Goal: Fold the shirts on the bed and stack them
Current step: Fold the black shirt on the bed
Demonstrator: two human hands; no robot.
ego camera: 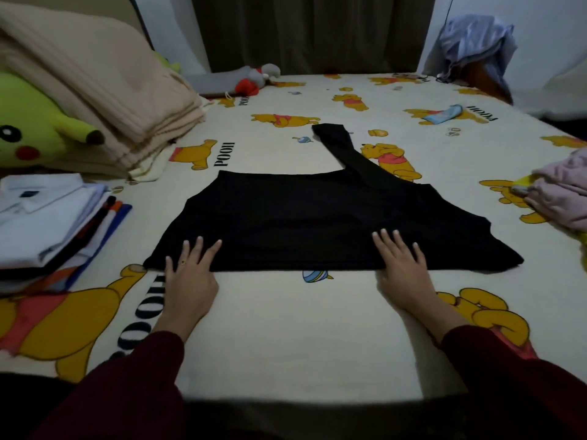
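Both hands lie flat, fingers straight, on the near hem of a black shirt point(305, 217) at mid-frame: our left hand point(190, 274) at lower left, our right hand point(403, 271) at lower right, gripping nothing. We judge the cloth soft, light and limp, best taken by pinching the hem corners. Spread on the printed bed sheet point(301, 328), its long axis runs left to right across the frame, one sleeve pointing away toward upper centre. A pile of folded shirts point(47, 223) waits at the left edge, a pink heap point(562, 198) at right.
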